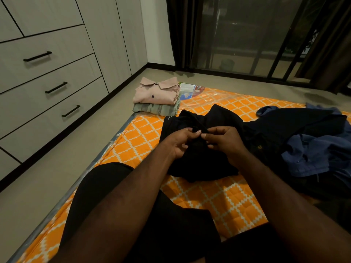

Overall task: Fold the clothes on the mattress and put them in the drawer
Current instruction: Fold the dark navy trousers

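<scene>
Forearms reach out over a bent black-clad knee [106, 186], both hands busy with one dark garment.

Beneath everything lies the orange quilted mattress with its white diamond pattern [218, 202]. The pale grey drawer unit with black bar handles [57, 73] stands to the left, every drawer closed. An unfolded heap of navy and blue clothes [313, 149] waits to the right, within reach. The crumpled black garment [205, 164] sits straight ahead, probably pulled in front for folding. At the far-left mattress corner, a folded pink collared shirt [157, 92] rests on a folded grey-green patterned garment [155, 109] (likely parked on the drawer side for carrying over). The left hand [180, 143] and right hand [224, 141], almost touching, each pinch a small ridge of the black cloth between thumb and fingertips.
</scene>
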A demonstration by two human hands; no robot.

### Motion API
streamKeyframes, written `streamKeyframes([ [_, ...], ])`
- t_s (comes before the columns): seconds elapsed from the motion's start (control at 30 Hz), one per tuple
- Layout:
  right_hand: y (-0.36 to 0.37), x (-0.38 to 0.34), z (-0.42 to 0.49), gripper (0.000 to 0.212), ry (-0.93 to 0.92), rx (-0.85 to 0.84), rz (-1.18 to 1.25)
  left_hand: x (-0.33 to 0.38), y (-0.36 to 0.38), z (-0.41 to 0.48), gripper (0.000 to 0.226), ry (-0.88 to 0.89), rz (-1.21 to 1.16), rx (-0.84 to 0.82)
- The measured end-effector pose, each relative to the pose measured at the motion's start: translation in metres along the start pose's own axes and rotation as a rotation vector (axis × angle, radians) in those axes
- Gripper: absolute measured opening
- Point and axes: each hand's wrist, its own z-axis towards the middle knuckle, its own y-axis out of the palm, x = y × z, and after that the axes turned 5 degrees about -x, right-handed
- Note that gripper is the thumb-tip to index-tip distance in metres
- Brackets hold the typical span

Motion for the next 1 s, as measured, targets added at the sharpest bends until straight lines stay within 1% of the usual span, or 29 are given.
streamKeyframes([
  [0.03, -0.001, 0.0, 0.0, 0.017, -0.004, 0.014, -0.036, -0.001, 0.002, 0.001, 0.004, 0.011, 0.015, 0.0],
  [0.07, -0.001, -0.001, 0.001, 0.016, -0.011, 0.03, -0.075, -0.003, 0.004, 0.002, 0.008, 0.032, 0.016, 0.002],
  [0.13, 0.002, -0.003, 0.001, 0.014, -0.012, 0.057, -0.118, -0.006, 0.005, 0.006, 0.035, 0.059, 0.003, 0.049],
  [0.17, 0.003, -0.005, 0.002, 0.014, 0.004, 0.071, -0.112, -0.007, 0.006, 0.008, 0.035, 0.071, -0.002, 0.055],
  [0.23, 0.003, -0.01, 0.003, 0.015, 0.087, 0.089, -0.034, -0.007, 0.01, 0.007, 0.006, 0.105, 0.011, 0.043],
  [0.27, 0.001, -0.012, 0.003, 0.018, 0.145, 0.084, 0.037, -0.008, 0.011, 0.009, 0.002, 0.117, 0.011, 0.051],
  [0.3, -0.002, -0.014, 0.003, 0.022, 0.202, 0.07, 0.109, -0.007, 0.013, 0.009, 0.002, 0.132, 0.017, 0.057],
  [0.37, -0.008, -0.017, 0.003, 0.028, 0.284, 0.03, 0.217, -0.006, 0.014, 0.008, 0.014, 0.173, 0.046, 0.074],
  [0.47, -0.012, -0.016, 0.001, 0.024, 0.311, -0.01, 0.278, -0.004, 0.014, 0.01, 0.023, 0.174, 0.055, 0.109],
  [0.5, -0.011, -0.015, 0.0, 0.022, 0.313, -0.017, 0.289, -0.004, 0.015, 0.009, 0.024, 0.18, 0.054, 0.118],
  [0.57, -0.01, -0.013, 0.001, 0.025, 0.318, -0.025, 0.301, -0.005, 0.017, 0.008, 0.018, 0.178, 0.057, 0.133],
  [0.67, -0.007, -0.012, 0.003, 0.03, 0.328, -0.048, 0.265, -0.009, 0.018, 0.008, 0.013, 0.192, 0.08, 0.185],
  [0.73, -0.006, -0.012, 0.003, 0.024, 0.325, -0.042, 0.211, -0.013, 0.018, 0.008, 0.013, 0.2, 0.078, 0.212],
  [0.83, -0.004, -0.014, 0.004, 0.013, 0.301, -0.014, 0.128, -0.015, 0.021, 0.007, 0.024, 0.247, 0.163, 0.283],
  [0.9, -0.001, -0.014, 0.004, 0.012, 0.27, 0.019, 0.078, -0.016, 0.023, 0.007, 0.021, 0.291, 0.24, 0.336],
  [1.0, 0.001, -0.013, 0.002, 0.009, 0.18, 0.096, -0.02, -0.015, 0.028, 0.005, 0.019, 0.32, 0.287, 0.392],
])
